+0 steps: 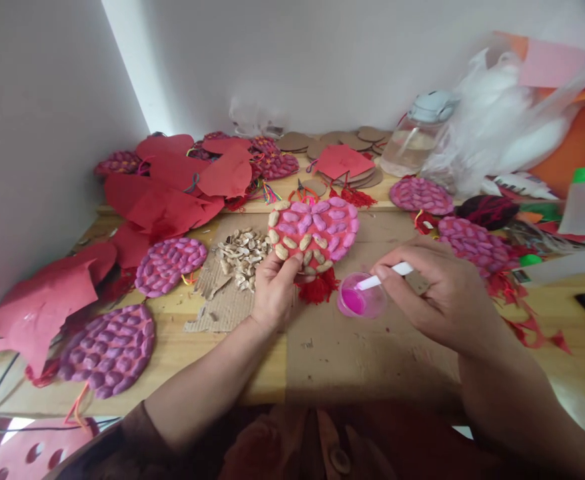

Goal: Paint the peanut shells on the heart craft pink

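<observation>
Between thumb and fingers, my left hand (276,283) grips the lower left edge of a red peanut-covered disc (317,230). Peanuts on its top and right are pink; those along the left and bottom are bare tan. A red tassel (318,287) hangs below it. My right hand (437,287) is closed around a white-handled brush (390,275), whose tip is down inside a small clear cup (361,295) of bright pink paint. The cup stands on brown cardboard, just right of the tassel. The brush tip is hard to make out in the paint.
Peanut shells (242,253) lie heaped on corrugated cardboard (227,313) at left. Finished-looking pink discs (110,350) and red paper pieces (162,200) spread along the left. At the back right stand a water jar (407,143) and a plastic bag (502,113). Orange-handled pliers (302,193) lie behind the disc.
</observation>
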Available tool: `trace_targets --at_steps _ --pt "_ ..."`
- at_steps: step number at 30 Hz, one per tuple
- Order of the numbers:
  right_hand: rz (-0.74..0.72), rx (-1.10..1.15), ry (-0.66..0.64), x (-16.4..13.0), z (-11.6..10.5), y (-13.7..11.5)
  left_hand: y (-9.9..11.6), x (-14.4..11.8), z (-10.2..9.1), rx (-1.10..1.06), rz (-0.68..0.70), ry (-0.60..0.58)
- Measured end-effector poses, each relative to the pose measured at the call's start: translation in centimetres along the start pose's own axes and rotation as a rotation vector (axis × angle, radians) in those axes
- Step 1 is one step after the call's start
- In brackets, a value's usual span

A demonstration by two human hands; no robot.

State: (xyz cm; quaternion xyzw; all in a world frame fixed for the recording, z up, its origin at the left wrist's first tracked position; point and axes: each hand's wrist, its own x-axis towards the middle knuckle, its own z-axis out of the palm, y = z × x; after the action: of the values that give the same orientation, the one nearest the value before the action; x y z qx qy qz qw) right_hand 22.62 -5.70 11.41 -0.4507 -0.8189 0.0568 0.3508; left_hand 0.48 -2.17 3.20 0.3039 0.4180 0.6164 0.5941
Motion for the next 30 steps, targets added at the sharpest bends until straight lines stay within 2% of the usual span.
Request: trace_targets --at_steps 5,8,13,19,25,30 --pt "-0.013 -0.171 -0.162 -1.5 0.9 -0.4 -0.5 0.1 -0.2 0.061 0.033 -0.026" --pt "-0.019 -0.22 -0.196 -2.2 1.4 -0.8 -0.5 0.1 -0.2 0.046 0.045 -0.039" --pt "-0.019 -0.126 -0.151 -2.2 1.1 -1.7 0.2 -0.1 0.3 -0.018 0.005 -0.035" --pt "0.067 -0.106 -0.042 -1.7 1.0 -1.7 0.1 -0.1 0.5 -0.06 -0.035 -0.107" --pt "0.197 -0.116 -0.185 -2.3 1.8 -1.3 -0.4 0.1 0.4 -0.065 -0.012 -0.118" --pt "0.213 -0.005 -0.271 -2.7 1.5 -2.8 -0.7 0.0 0.4 -0.016 -0.004 -0.164"
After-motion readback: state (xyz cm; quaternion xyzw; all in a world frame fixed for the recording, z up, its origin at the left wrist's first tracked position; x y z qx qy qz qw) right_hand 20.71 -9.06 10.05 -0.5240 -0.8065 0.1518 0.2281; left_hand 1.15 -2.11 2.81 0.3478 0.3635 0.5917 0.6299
